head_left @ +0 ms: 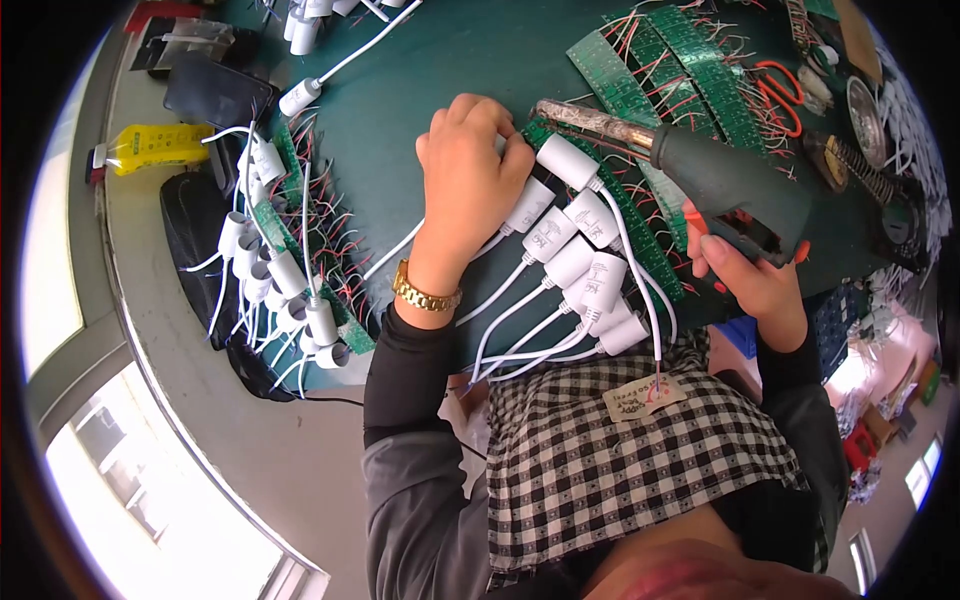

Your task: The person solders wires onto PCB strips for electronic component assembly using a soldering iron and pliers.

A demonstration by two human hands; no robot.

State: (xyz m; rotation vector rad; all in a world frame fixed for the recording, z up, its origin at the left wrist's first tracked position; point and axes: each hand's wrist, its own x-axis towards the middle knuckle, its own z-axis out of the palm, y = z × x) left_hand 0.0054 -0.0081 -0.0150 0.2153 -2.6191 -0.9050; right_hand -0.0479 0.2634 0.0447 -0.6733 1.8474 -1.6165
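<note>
My left hand [465, 165] is closed over a white cabled cylinder [501, 146], mostly hidden by the fingers, at the end of a green circuit board strip [610, 195]. My right hand [750, 275] grips a dark soldering gun [735, 185], its fingers at the red trigger. The gun's worn metal barrel [590, 122] points left, its end close to my left fingertips. Just below, several white cylinders [570, 262] with white cables lie in a bunch along the strip, their cables hanging toward the checked apron [620, 450].
More circuit board strips [690, 75] with red wires lie at the back right, beside orange-handled scissors [780, 98]. A soldering iron stand [865, 175] is at far right. Another pile of white cylinders [285, 275], a yellow bottle [160, 148] and a black phone [220, 90] are on the left.
</note>
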